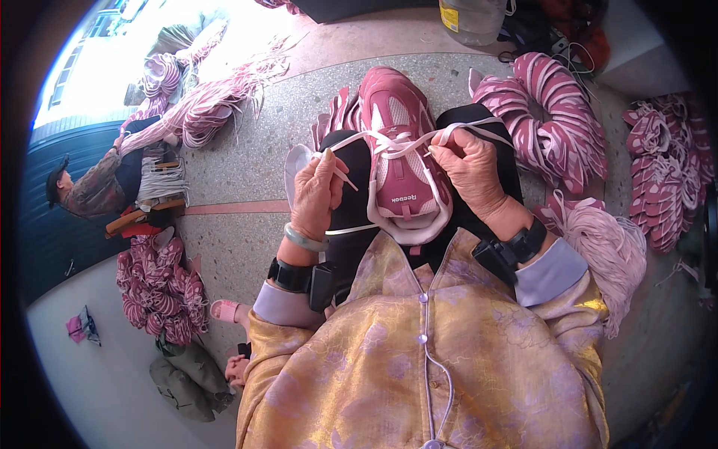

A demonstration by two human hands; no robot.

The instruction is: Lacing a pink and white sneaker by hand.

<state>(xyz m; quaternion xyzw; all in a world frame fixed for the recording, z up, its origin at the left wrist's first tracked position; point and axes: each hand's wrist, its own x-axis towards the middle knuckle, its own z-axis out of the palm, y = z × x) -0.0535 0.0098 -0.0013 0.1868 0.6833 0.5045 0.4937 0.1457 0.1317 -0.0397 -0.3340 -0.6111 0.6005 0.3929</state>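
A dark pink and white sneaker upper lies across my lap between my knees, its toe pointing away from me and its heel opening toward my body. A pale pink shoelace crosses over its lacing area, drawn out to both sides. At the left, my left hand is closed, pinching one end of the lace near a loose tip. My right hand is closed on the other side of the lace, at the upper's right edge. Both hands are raised at about the same height.
Rings of pink shoe uppers lie at the right, beside a bundle of pale laces. More stacked uppers sit farther right, and others at the left. Another person sits at the far left. A clear plastic container stands at the back.
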